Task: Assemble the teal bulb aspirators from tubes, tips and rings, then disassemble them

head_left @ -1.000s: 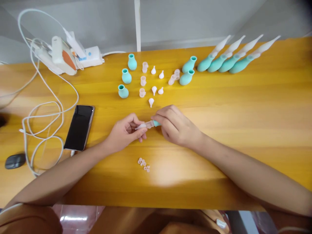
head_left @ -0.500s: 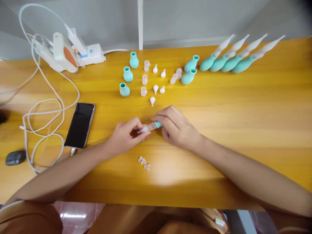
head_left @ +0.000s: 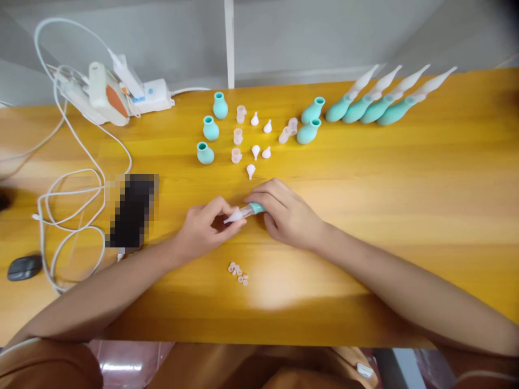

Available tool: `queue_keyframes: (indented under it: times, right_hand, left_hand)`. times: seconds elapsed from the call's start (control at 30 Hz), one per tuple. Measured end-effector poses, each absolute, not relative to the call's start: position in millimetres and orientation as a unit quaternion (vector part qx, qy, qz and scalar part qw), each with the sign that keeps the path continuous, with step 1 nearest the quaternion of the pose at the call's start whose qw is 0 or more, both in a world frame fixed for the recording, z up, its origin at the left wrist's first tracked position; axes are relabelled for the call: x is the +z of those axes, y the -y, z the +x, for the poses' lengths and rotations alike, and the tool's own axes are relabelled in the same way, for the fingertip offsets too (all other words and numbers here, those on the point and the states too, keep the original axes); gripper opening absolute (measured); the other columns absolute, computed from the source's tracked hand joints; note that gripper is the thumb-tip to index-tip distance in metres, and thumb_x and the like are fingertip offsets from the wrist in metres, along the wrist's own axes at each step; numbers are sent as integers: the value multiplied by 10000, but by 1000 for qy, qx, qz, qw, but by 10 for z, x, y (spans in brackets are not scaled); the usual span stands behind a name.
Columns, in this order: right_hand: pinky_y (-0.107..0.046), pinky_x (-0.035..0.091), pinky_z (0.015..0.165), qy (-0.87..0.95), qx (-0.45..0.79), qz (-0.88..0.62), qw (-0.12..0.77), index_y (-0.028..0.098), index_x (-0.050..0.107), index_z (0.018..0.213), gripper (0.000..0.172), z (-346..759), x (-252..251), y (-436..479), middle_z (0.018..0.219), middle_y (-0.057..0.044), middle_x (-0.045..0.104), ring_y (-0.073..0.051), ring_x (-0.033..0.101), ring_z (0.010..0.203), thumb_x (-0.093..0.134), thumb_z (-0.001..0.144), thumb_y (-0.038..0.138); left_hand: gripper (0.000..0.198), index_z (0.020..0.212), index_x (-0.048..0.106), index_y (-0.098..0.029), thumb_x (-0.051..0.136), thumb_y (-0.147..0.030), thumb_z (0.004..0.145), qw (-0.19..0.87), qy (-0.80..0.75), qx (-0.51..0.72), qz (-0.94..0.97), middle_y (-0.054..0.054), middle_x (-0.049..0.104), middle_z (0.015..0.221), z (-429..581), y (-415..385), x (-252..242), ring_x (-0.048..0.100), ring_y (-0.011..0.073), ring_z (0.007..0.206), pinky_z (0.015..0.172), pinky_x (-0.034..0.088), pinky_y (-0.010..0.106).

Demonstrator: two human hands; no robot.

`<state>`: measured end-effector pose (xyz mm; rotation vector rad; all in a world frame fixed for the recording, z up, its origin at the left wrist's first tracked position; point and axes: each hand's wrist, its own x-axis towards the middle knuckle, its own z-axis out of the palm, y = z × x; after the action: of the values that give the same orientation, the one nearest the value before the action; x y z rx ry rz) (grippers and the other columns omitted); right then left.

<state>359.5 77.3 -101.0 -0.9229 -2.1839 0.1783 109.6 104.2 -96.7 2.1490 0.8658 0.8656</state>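
Observation:
My left hand (head_left: 205, 226) is closed, thumb and fingers pinching a white pointed nozzle (head_left: 233, 216). The nozzle lines up with a clear connector (head_left: 246, 210), which joins a teal squeeze bulb (head_left: 257, 207). Wrapped round that bulb is my right hand (head_left: 290, 213), hiding most of it. Beyond my hands lie several small white nozzle tips (head_left: 251, 171) and clear connectors (head_left: 236, 155). Nearer to me is a little heap of clear rings or caps (head_left: 238, 273).
Teal bulbs (head_left: 205, 153) stand behind my hands on the wooden table (head_left: 405, 189). Assembled nasal aspirators (head_left: 395, 108) lie in a row at the back right. To the left are a blurred-out phone (head_left: 132, 210), looped white cable (head_left: 97, 232), a power strip (head_left: 156, 94) and a black mouse (head_left: 25, 267).
The view has shifted slightly. Less of the clear connector shows between my hands, and the white nozzle is more visible in my left fingers. Both hands keep their grips.

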Motion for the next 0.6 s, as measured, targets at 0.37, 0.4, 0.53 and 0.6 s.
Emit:
queue_keyframes:
  times: [0.37,0.4,0.53,0.6]
  right_hand:
    - [-459,407,791,839,-80,-442,307,219,561,1303,395,3599,-833,-747,1178,-131,656,-329,550,1020,676,926,185]
    - [-455,403,783,838,-83,-446,304,220,560,1277,390,3588,-830,-748,1165,-126,662,-325,546,1006,670,908,163]
    - [-454,412,770,822,-88,-470,308,225,560,1178,395,3625,-756,-803,1117,-122,669,-328,562,983,690,814,140]
    - [-467,438,805,796,-77,-493,343,245,564,1131,391,3756,-642,-894,1104,-108,665,-332,583,1000,703,782,136]
  left_hand:
    - [282,967,604,-198,878,-204,899,475,-308,450,691,-1,784,890,1077,-1042,-993,733,99,580,544,617,203]
    - [277,988,609,-195,874,-197,907,495,-297,439,688,1,786,888,1081,-1043,-981,752,107,601,557,627,200]
    - [288,1145,605,-196,830,-204,966,546,-246,408,689,24,806,928,1091,-1077,-929,793,117,693,653,656,203]
    - [261,1206,585,-201,769,-235,1024,556,-231,408,686,26,797,944,1087,-1107,-915,782,104,693,654,637,191]
